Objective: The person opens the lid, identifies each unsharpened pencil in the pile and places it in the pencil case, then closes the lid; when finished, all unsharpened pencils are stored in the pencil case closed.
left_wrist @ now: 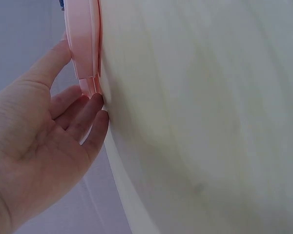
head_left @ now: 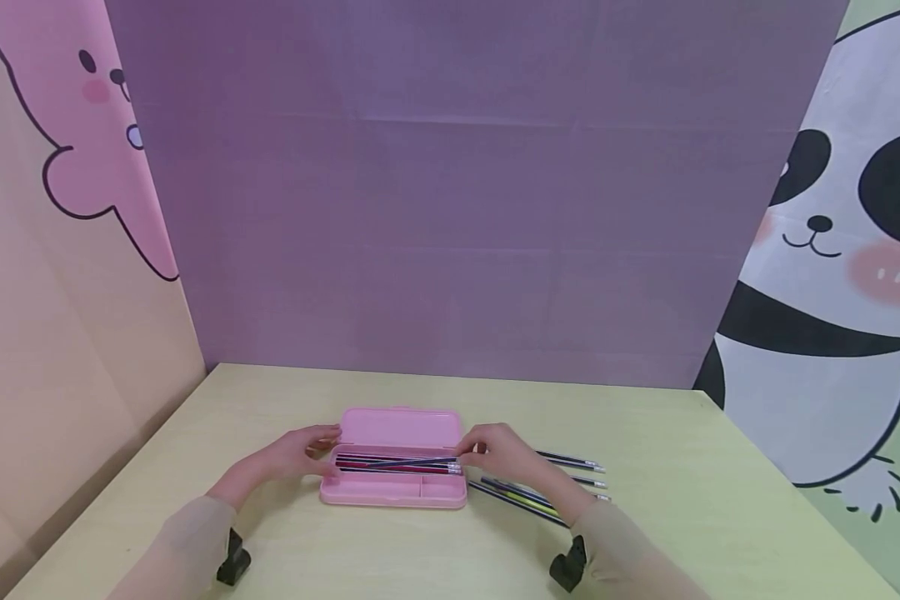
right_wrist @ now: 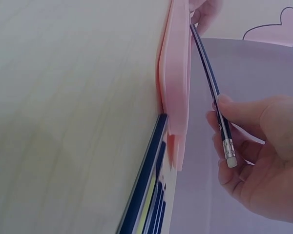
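A pink pencil case (head_left: 371, 493) lies opened on the table, its lid (head_left: 401, 427) folded back. Several dark and red pencils (head_left: 390, 468) lie side by side in it. At the case's left end is my left hand (head_left: 296, 452), thumb against the tray end and loosely bent fingers by the lid's edge. My right hand (right_wrist: 263, 151) pinches a dark striped pencil (right_wrist: 208, 68) between thumb and fingers, close to its metal band and white eraser. In the head view that pencil (head_left: 420, 461) slants over the pencils in the case, its eraser end hidden by the hand.
More pencils (head_left: 521, 500), dark ones and a yellow-green one, lie on the table (head_left: 285, 550) right of the case, partly under my right forearm. A purple panel (head_left: 450, 208) stands behind the table. Black wrist mounts (head_left: 234, 560) sit on both sleeves.
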